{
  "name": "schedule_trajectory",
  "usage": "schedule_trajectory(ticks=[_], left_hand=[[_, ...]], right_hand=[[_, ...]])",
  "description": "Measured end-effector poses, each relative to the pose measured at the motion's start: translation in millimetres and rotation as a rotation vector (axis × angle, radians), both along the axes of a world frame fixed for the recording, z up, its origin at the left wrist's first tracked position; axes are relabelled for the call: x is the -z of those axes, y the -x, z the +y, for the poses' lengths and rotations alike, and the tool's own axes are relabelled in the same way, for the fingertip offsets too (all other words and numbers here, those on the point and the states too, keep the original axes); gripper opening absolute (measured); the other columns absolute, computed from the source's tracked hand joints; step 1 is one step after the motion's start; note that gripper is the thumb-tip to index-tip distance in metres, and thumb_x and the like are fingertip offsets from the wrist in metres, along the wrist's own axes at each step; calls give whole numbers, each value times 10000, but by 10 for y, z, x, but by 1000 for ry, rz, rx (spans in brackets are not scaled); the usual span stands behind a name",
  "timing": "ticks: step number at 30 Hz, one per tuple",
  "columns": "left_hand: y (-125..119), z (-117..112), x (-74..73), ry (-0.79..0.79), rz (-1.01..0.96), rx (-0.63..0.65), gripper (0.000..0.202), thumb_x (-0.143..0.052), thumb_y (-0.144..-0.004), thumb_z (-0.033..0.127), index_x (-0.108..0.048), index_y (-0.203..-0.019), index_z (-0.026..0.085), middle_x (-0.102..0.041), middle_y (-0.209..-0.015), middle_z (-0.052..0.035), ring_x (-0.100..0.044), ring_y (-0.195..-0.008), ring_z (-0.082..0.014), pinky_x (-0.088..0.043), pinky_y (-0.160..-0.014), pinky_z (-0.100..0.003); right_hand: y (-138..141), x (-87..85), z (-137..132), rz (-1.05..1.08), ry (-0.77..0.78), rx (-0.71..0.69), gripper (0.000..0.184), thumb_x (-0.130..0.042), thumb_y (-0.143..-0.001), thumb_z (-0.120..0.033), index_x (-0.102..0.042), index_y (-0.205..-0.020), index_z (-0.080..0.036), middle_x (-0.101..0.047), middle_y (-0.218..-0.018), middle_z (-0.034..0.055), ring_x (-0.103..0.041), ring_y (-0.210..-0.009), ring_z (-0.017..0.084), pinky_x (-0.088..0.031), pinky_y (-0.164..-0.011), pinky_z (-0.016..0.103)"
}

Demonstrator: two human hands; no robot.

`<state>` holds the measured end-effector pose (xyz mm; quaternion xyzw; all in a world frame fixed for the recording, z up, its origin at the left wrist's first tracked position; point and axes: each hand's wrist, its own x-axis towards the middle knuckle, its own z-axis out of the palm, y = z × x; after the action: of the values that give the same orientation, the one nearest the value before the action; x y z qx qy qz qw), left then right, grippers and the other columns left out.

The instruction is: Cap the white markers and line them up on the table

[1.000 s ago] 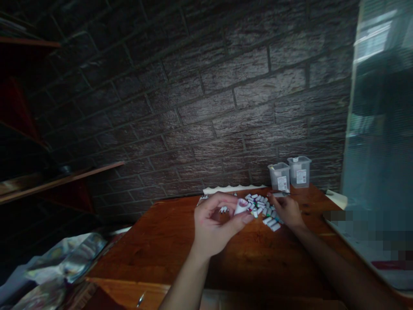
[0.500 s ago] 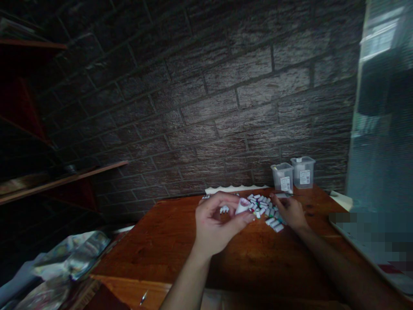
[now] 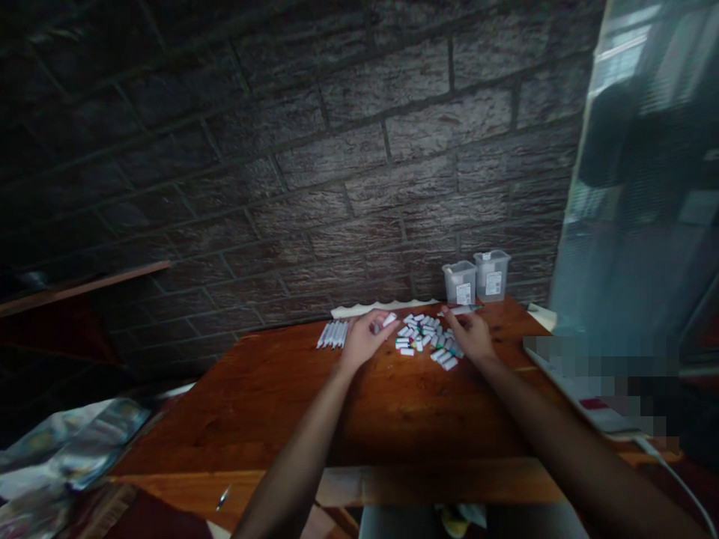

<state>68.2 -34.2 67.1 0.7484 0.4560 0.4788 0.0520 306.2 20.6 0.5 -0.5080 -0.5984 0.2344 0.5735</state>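
My left hand (image 3: 364, 340) is closed on a small white cap (image 3: 389, 320), pinched between thumb and fingers above the table. My right hand (image 3: 470, 335) grips a slim white marker (image 3: 463, 309), which lies across behind the fingertips. Between the hands is a loose pile of white caps (image 3: 419, 333) with coloured ends, and part of it is hidden by my right hand. Several white markers (image 3: 332, 335) lie side by side to the left of my left hand, their dark tips toward me.
Two clear plastic tubs (image 3: 460, 284) with labels stand at the back of the wooden table (image 3: 269, 404). A wavy white strip (image 3: 382, 307) runs along the brick wall. A pale board (image 3: 595, 404) lies to the right, and crumpled packaging (image 3: 84, 438) is at left.
My left hand has moved farther from the camera with the cap, and the marker row beside it now shows. My right hand remains by the pile. The view has shifted right and down.
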Motion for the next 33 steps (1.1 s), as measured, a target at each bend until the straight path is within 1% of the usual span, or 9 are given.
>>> schedule_trajectory(ticks=[3, 5, 7, 16, 20, 24, 26, 29, 33], left_hand=[[193, 194, 471, 106, 46, -26, 296, -673, -786, 434, -700, -859, 148, -683, -689, -14, -585, -613, -115, -449, -615, -210], [262, 221, 649, 127, 65, -29, 299, -666, -793, 428, -700, -881, 145, -688, -728, -21, -591, -650, -117, -454, -642, -213], [272, 220, 726, 139, 86, -27, 287, -654, -805, 414, -699, -903, 149, -690, -770, -26, -594, -684, -119, -457, -659, -214], [173, 285, 835, 283, -52, 95, 340, -698, -769, 340, -661, -1060, 168, -708, -976, -65, -645, -782, -142, -499, -708, -244], [193, 294, 869, 329, -49, 118, 260, -674, -787, 344, -685, -973, 162, -717, -922, -67, -653, -800, -158, -498, -712, -251], [195, 291, 866, 327, -8, 108, 253, -665, -795, 367, -699, -949, 168, -718, -900, -63, -648, -795, -161, -493, -703, -253], [188, 285, 861, 334, -13, 109, 262, -666, -795, 374, -696, -952, 166, -720, -895, -64, -653, -793, -162, -496, -703, -255], [175, 276, 855, 343, -40, 114, 261, -671, -792, 377, -692, -933, 159, -724, -897, -67, -661, -792, -165, -502, -710, -260], [165, 277, 861, 329, -56, 129, 251, -669, -795, 371, -691, -923, 157, -726, -919, -67, -668, -797, -162, -512, -739, -271]], right_hand=[[-2, 17, 36, 44, -1, 31, 552, -515, -807, -651, -692, -740, -133, -723, -745, 103, -661, -684, 204, -473, -618, 272], [0, 15, 47, 50, -12, 45, 562, -511, -803, -662, -673, -702, -133, -711, -711, 100, -650, -666, 196, -458, -602, 264], [4, 12, 51, 47, -19, 66, 572, -509, -795, -674, -657, -674, -134, -696, -673, 93, -637, -638, 191, -441, -586, 262], [-23, 100, 134, 36, -11, 86, 563, -487, -804, -676, -626, -649, -153, -690, -675, 94, -647, -659, 204, -439, -593, 269], [-27, 157, 189, 45, 29, 75, 537, -516, -791, -662, -658, -703, -151, -712, -733, 109, -671, -703, 221, -478, -616, 281], [-13, 175, 180, -1, 44, -72, 465, -480, -863, -565, -693, -945, -160, -735, -807, 82, -676, -666, 192, -498, -606, 271], [-4, 178, 155, -87, 24, -134, 391, -465, -901, -456, -649, -1113, -184, -741, -853, 56, -674, -658, 178, -505, -626, 271], [7, 184, 115, -296, -47, -155, 316, -497, -895, -333, -625, -1165, -229, -731, -992, 36, -684, -803, 183, -511, -762, 289], [24, 175, 72, -571, -55, -185, 391, -662, -796, -394, -635, -1160, -252, -718, -1030, 36, -649, -948, 222, -492, -866, 325]])
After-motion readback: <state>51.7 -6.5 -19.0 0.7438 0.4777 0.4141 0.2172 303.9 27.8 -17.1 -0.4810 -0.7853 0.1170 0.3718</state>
